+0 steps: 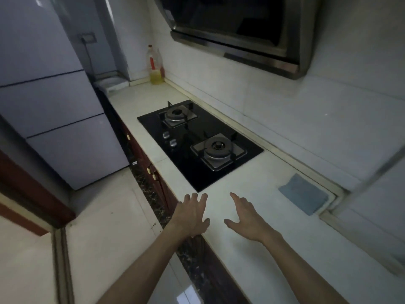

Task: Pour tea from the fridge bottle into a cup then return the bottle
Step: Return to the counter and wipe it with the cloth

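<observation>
A tall pale fridge (50,106) with its doors closed stands at the left, beyond the end of the white counter (252,244). No tea bottle or cup shows in this view. My left hand (191,213) hovers over the counter's front edge, fingers spread and holding nothing. My right hand (246,218) is over the counter to its right, also spread and holding nothing. Both hands sit just in front of the hob.
A black two-burner gas hob (199,141) is set into the counter, under a range hood (238,29). An oil bottle (155,65) stands in the far corner. A blue cloth (303,196) lies by the wall at right. Dark cabinet doors (153,172) run below the counter.
</observation>
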Available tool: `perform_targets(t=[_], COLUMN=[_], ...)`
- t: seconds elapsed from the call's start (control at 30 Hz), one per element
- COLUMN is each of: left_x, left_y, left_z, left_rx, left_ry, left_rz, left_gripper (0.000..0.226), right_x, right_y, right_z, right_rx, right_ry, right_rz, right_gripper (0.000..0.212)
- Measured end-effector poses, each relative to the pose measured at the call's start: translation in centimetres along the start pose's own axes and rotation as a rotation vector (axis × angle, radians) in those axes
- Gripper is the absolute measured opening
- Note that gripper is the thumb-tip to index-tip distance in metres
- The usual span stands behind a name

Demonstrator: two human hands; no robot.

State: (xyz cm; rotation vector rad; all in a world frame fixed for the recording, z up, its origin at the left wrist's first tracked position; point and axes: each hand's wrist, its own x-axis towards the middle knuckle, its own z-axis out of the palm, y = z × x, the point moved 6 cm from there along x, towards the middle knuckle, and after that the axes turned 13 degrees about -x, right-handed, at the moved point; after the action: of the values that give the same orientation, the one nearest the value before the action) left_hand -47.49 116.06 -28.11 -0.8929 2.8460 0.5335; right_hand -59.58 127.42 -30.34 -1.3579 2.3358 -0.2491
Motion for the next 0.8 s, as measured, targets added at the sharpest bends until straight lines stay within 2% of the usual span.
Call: perform_targets(t=[0.47, 0.67, 0.8], left_x=[10.8, 14.1, 16.3], left_y=[11.1, 13.9, 13.8], left_z=[6.5, 8.7, 9.9], left_rx=[0.064, 0.073, 0.098], left_ry=[-0.235, -0.324, -0.376], left_rz=[0.363, 0.532, 0.584], left_gripper=[0.068, 0.062, 0.061], right_x=[-5.0, -7.1, -6.7], right_y=[14.0, 16.7, 17.2], right_z=[0.1, 1.5, 2.5], right_rx=[0.115, 0.157, 0.190], right_ry=[0.043, 0.093, 0.113], right_rz=[0.447, 0.641, 0.735], right_gripper=[0.085, 0.086, 0.087])
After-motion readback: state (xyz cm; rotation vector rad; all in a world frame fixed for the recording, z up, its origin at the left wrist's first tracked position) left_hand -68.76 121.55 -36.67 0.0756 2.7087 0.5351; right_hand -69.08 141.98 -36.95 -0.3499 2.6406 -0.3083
